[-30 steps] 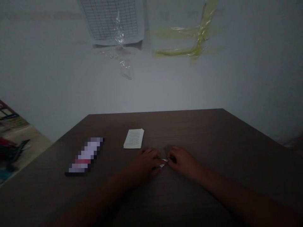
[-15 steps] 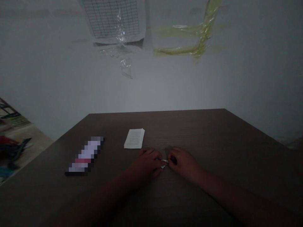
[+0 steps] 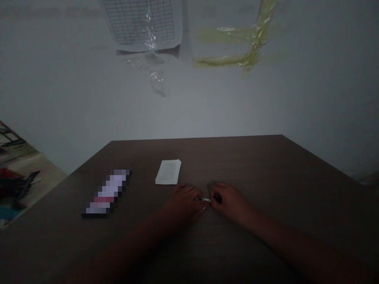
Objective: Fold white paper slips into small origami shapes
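Note:
A small piece of white paper (image 3: 206, 200) lies between my hands near the middle of the table, mostly covered by fingers. My left hand (image 3: 186, 203) is closed on its left side, the fingers bent over it. On the other end, my right hand (image 3: 226, 199) pinches the paper between thumb and forefinger. Whether the paper is folded is too small and dim to make out. Just beyond my left hand rests a stack of printed paper sheets (image 3: 168, 172), untouched.
A phone (image 3: 108, 193) with a blurred-out screen lies on the left of the dark wooden table (image 3: 237, 157). The white wall (image 3: 222, 106) rises behind it, with a taped grid sheet (image 3: 142, 23) and yellow tape (image 3: 251, 51). Various items (image 3: 17, 185) are on the floor at left.
Less of the white paper shows between my hands now. Both hands stay in nearly the same place, and the whole view has shifted slightly.

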Motion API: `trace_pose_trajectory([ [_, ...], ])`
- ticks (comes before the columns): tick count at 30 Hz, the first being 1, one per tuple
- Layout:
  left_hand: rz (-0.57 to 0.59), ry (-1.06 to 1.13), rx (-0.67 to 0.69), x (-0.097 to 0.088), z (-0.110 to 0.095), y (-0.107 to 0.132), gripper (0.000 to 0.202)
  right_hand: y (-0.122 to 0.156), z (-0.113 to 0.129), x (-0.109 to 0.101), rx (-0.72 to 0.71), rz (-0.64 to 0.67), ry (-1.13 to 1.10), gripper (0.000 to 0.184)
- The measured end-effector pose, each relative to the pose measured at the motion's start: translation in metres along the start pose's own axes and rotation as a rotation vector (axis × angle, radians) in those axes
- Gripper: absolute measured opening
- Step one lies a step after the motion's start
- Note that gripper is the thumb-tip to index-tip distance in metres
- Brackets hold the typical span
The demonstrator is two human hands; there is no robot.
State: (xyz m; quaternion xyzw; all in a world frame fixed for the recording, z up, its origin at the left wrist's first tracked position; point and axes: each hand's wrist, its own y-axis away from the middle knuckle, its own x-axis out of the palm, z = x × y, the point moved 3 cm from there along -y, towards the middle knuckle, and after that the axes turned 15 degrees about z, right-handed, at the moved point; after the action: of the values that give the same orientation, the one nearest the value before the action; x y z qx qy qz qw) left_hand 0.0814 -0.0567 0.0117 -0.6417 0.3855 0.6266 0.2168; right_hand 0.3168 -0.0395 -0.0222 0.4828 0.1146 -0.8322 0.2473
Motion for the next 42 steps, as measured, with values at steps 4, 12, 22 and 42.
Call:
trace_pose_trajectory([
  [4, -0.003, -0.003, -0.008, -0.005, -0.004, 0.004, 0.03, 0.002, 0.0, -0.003, -0.042, 0.006, 0.015, 0.016],
  [12, 0.079, 0.017, 0.057, -0.006, 0.005, 0.004, 0.045, 0.007, -0.002, -0.009, -0.166, -0.01, -0.067, 0.015],
  [22, 0.092, 0.214, 0.259, -0.012, 0.006, 0.007, 0.023, 0.0, -0.029, -0.003, -0.263, -0.089, -0.054, 0.051],
  [42, 0.021, 0.171, 0.067, -0.01, 0.022, 0.002, 0.012, 0.004, -0.003, -0.01, -0.312, 0.057, 0.003, 0.034],
])
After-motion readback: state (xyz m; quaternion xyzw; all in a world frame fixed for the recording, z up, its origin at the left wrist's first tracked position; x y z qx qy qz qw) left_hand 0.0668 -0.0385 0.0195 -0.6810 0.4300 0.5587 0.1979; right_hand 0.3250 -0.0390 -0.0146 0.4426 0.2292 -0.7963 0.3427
